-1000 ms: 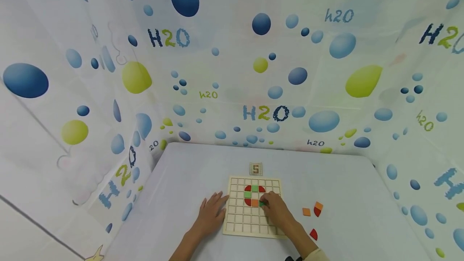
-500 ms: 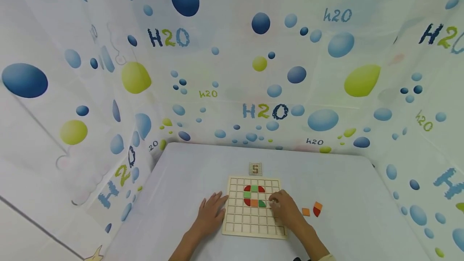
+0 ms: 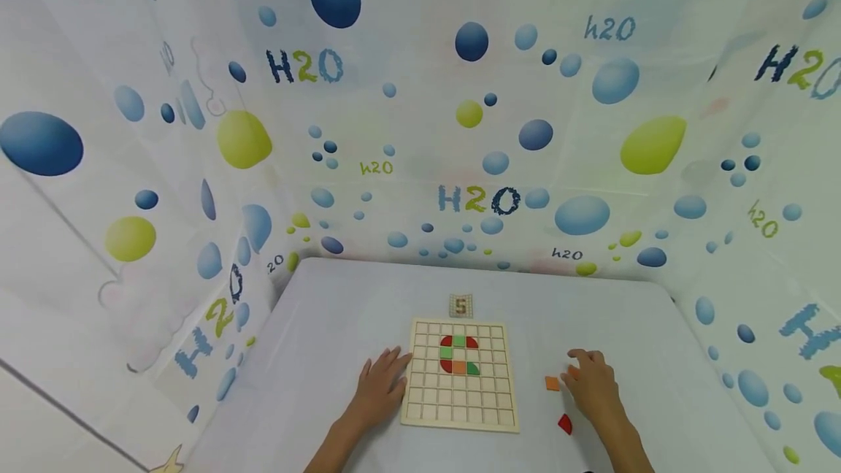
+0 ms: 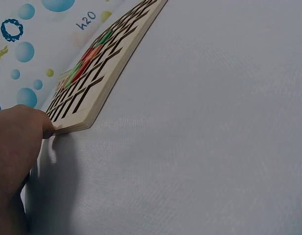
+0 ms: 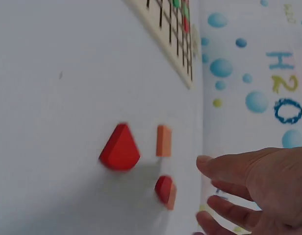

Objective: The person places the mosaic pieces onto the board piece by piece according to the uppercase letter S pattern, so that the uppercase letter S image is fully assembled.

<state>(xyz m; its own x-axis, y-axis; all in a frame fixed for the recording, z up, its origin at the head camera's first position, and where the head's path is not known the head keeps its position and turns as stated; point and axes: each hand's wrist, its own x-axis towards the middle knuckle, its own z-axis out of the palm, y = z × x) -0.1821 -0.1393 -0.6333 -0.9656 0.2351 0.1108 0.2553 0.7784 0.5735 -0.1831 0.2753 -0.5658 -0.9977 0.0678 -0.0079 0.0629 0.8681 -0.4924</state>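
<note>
A pale wooden grid board (image 3: 460, 409) lies on the table with red, green and orange pieces set in several squares. One of these is a dark green quarter-circle piece (image 3: 472, 368). My left hand (image 3: 379, 391) touches the board's left edge, fingers spread. Over the loose pieces on the right, my right hand (image 3: 594, 387) is held with fingers apart and nothing between them. Nearest it is an orange piece (image 3: 573, 371), partly covered by the hand; a red piece (image 5: 163, 188) lies against it. An orange square (image 3: 552, 383) and a red quarter-circle piece (image 3: 565, 424) lie nearby.
Behind the board lies a small patterned card (image 3: 461, 306) with a figure like a 5. A white cloth covers the table (image 3: 355, 298). Curtains (image 3: 394, 122) printed with drops and "H2O" surround the back and sides.
My right hand has left the board and moved right to the loose pieces, uncovering the dark green quarter-circle piece in its square. My left hand has stayed at the board's edge.
</note>
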